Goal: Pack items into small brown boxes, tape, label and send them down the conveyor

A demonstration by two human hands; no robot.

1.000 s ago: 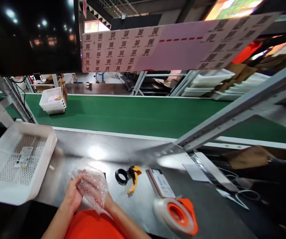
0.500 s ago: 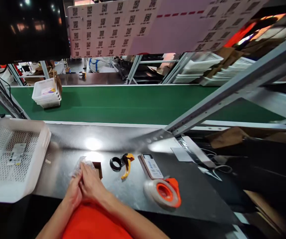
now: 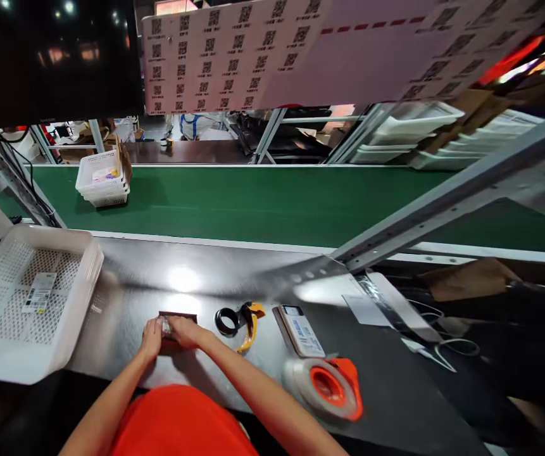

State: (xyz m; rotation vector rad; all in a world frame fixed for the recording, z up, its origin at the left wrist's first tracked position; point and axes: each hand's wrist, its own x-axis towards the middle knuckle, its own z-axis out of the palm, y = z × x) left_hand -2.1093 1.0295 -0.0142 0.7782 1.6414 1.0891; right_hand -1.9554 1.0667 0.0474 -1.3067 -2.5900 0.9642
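A small brown cardboard box (image 3: 170, 347) sits on the metal bench in front of me. At its opening is a crinkled clear plastic bundle (image 3: 165, 326), mostly covered by my fingers. My left hand (image 3: 150, 339) is closed on the bundle's left side, at the box's left edge. From the right, my right hand (image 3: 183, 332) reaches over the box with its fingers curled against the same bundle. What the plastic wraps cannot be made out.
Right of the box lie a yellow-and-black tape dispenser (image 3: 249, 326), a phone-like device (image 3: 303, 332) and an orange dispenser with clear tape (image 3: 332, 386). A white basket (image 3: 89, 272) holding a label (image 3: 40, 292) stands left. Beyond runs a green conveyor (image 3: 234, 202); a metal post (image 3: 424, 212) slants at right.
My hands were clasped together over the plastic bundle, left of the box. They have moved right and apart, bringing the bundle to the box's opening. The camera view has shifted slightly left.
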